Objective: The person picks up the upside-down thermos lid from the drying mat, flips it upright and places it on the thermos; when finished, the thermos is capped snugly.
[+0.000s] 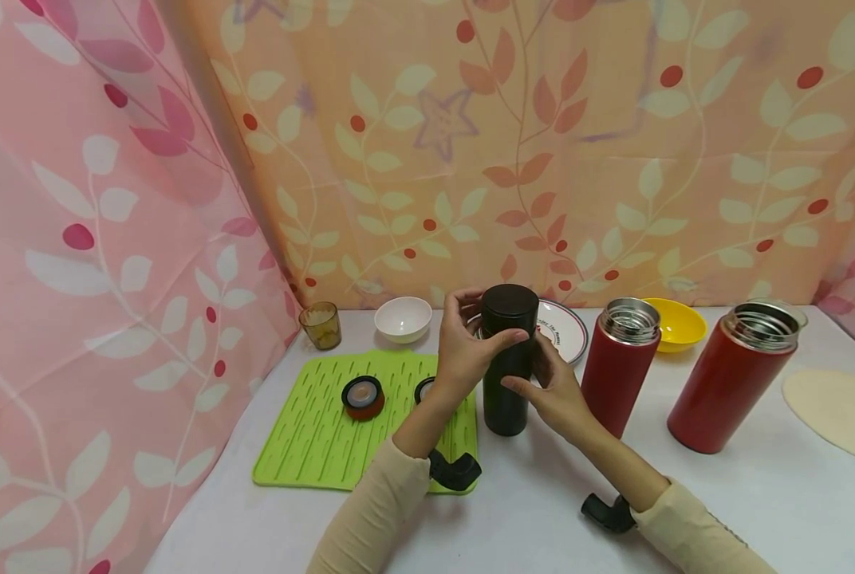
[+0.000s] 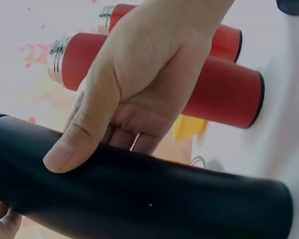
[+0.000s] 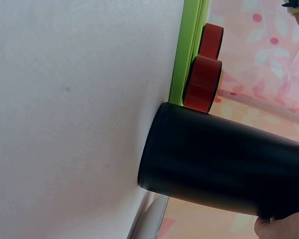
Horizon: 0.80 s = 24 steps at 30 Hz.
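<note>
A black flask (image 1: pixel 506 399) stands upright on the white table (image 1: pixel 542 494) with its black lid (image 1: pixel 510 303) on top. My left hand (image 1: pixel 463 343) grips the flask's upper part, thumb across the front. My right hand (image 1: pixel 553 391) holds the body from the right side. In the left wrist view the left hand (image 2: pixel 139 84) has its thumb pressed on the black flask (image 2: pixel 164 199). The right wrist view shows the base of the black flask (image 3: pixel 224 164) on the table and only a bit of my right hand (image 3: pixel 284 226).
Two open red flasks (image 1: pixel 617 363) (image 1: pixel 732 375) stand to the right. A green mat (image 1: pixel 313 430) at left carries two red lids (image 1: pixel 363 396) (image 1: pixel 423 389). A glass (image 1: pixel 321 324), white bowl (image 1: pixel 403 317), plate (image 1: pixel 567 327) and yellow bowl (image 1: pixel 679 323) line the back. A beige disc (image 1: pixel 844 410) lies far right.
</note>
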Available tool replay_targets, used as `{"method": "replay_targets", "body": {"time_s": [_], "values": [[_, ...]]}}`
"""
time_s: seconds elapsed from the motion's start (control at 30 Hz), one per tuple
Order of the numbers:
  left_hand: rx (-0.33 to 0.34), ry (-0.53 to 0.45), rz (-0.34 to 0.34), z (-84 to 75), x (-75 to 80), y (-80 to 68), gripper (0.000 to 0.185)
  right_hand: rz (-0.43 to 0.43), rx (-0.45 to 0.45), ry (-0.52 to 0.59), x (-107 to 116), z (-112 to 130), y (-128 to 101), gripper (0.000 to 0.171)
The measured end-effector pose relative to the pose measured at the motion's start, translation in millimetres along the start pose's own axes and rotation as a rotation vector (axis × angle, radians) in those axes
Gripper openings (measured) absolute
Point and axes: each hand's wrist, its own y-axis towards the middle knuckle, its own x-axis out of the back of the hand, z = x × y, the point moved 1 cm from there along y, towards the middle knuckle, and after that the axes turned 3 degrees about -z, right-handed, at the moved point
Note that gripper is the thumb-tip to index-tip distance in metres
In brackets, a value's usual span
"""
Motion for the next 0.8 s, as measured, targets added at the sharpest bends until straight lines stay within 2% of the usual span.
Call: {"method": "replay_targets", "body": {"time_s": [0.13, 0.33, 0.43, 0.57, 0.7, 0.8], "values": [[0.014, -0.032, 0.032, 0.9, 3.3, -1.1, 0.063, -0.002, 0.006, 0.004, -0.7, -0.3, 0.1, 0.081], [0.002, -0.047, 0.141, 4.6, 10.5, -2.2, 0.054, -0.002, -0.001, 0.006, -0.9, -1.0, 0.1, 0.081], [-0.005, -0.022, 0.129, 4.1, 8.9, -2.9, 0.062, -0.001, 0.0, 0.004, -1.1, -1.2, 0.6, 0.081], [-0.019, 0.044, 0.077, 2.0, 3.2, -3.2, 0.078, 0.003, 0.011, 0.001, -1.7, -1.2, 1.8, 0.08], [-0.012, 0.055, 0.059, 0.5, 2.0, -3.6, 0.069, 0.005, 0.009, -0.005, -1.5, -1.0, 1.5, 0.08], [-0.004, 0.017, 0.089, 1.2, 5.3, -4.6, 0.062, -0.002, 0.006, -0.006, -1.0, -0.9, 0.7, 0.081]]}}
